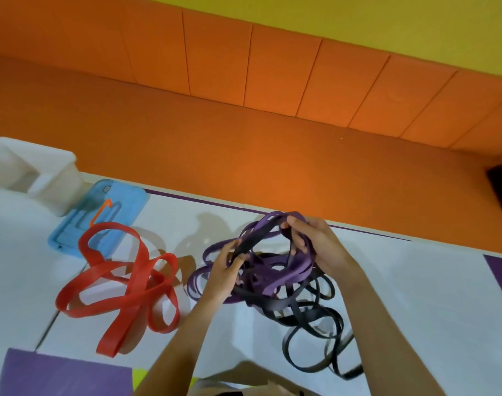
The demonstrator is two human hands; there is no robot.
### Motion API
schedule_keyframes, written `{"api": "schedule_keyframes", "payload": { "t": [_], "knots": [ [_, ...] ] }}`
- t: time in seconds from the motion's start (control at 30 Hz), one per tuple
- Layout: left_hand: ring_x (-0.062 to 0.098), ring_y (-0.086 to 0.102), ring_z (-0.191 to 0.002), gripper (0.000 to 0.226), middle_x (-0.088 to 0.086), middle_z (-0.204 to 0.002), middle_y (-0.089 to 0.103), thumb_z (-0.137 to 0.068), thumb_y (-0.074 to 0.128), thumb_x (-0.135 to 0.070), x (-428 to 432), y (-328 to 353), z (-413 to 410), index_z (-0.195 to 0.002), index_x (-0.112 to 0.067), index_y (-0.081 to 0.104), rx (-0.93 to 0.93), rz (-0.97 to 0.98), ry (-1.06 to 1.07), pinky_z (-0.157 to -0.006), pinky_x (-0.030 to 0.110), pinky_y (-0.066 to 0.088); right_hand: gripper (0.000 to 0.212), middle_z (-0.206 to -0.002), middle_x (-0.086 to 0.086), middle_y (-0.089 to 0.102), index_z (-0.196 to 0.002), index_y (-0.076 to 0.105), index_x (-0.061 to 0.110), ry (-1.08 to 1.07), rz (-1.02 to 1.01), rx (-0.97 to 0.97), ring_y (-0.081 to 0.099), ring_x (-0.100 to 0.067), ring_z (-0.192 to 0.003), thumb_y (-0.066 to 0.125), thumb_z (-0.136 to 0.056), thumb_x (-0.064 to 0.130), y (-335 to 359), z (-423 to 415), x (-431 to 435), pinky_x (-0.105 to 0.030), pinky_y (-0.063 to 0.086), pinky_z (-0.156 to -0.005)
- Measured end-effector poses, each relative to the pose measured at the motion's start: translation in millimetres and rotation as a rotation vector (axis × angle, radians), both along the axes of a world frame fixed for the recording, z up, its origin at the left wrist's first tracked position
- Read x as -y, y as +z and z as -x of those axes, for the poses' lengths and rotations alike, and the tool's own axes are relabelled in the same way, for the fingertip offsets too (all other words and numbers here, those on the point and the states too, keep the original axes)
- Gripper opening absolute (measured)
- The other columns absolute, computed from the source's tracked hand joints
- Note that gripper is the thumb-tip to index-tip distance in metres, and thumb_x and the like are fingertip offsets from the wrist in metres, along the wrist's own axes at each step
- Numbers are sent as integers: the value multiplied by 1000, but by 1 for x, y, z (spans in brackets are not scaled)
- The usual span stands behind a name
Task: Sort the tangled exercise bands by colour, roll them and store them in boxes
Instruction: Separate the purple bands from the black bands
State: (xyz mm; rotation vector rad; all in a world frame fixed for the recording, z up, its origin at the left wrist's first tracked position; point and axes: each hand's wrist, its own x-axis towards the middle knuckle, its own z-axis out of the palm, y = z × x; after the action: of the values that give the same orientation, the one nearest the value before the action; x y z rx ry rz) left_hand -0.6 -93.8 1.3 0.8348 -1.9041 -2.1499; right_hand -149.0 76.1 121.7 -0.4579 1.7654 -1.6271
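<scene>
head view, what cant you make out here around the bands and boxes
Head view only:
White box: inside hidden by its walls, blurred, cut by the left edge.
Purple and black tangle: band count unclear, left hand and right hand cover its top.
Dark object: cut by the right edge.

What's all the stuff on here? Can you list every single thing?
red bands: several loops, red, loose heap on the table's left
purple bands: several, purple, tangled heap mid-table
black bands: several, black, same tangle, spilling toward the near edge
lid or tray: one, blue, behind the red bands
hook: one, orange, on the lid or tray
boxes: two, it seems, white, far left
table: one, white with purple patches
padded wall: orange, yellow above
dark thing: one, right edge, too blurred to tell
left hand: pinches a black band
right hand: grips purple bands
</scene>
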Motion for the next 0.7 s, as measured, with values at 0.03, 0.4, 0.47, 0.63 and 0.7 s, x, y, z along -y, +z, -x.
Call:
{"api": "schedule_keyframes", "payload": {
  "t": [0.03, 0.4, 0.47, 0.63, 0.7],
  "knots": [
    [8, 67, -67, 32, -7, -86, 72, -108, 61, -23, -2, 1, 4, -139, -21, 59, -14, 5, -28, -62, 22, 56, 41, -56, -9, 53, -88, 71, 6, 12, -35, -88, 53, -24, -53, 66, -100, 45, 6, 2, 4, -26, 54, -63],
    [21, 72, -79, 16, 4, -97, 75, -103, 69, -25, 5, 7, 2, -118, -23, 66, 60, 77, 199, -67, 38, 63, 34, -75, -11, 74, -90, 73, 18, 211, -218, -215, 65, -23, -51, 71, -97, 50, 5, 10, 0, -29, 54, -59],
    [13, 67, -70, 19, -1, -92, 75, -100, 72, -18, 7, 7, 3, -116, -27, 69, 30, 1, 171, -59, 23, 55, 29, -76, -10, 77, -90, 70, 14, 216, -390, -265, 68, -23, -55, 67, -100, 41, -3, 15, -6, -30, 55, -66],
    [14, 69, -74, 25, 1, -96, 77, -100, 73, -14, 9, 5, -4, -118, -31, 75, -29, -5, 23, -64, 22, 56, 31, -84, -14, 74, -110, 66, 5, 18, -310, 113, 58, -18, -56, 66, -102, 34, -31, 10, -27, -27, 49, -60],
    [31, 68, -82, 28, 7, -99, 76, -103, 66, -4, 11, -3, -11, -115, -24, 82, -41, 118, -59, -71, 42, 60, 29, -88, -16, 71, -116, 67, 2, -180, -171, 295, 57, -18, -56, 67, -102, 27, -39, 10, -36, -24, 49, -53]
  ]
}}
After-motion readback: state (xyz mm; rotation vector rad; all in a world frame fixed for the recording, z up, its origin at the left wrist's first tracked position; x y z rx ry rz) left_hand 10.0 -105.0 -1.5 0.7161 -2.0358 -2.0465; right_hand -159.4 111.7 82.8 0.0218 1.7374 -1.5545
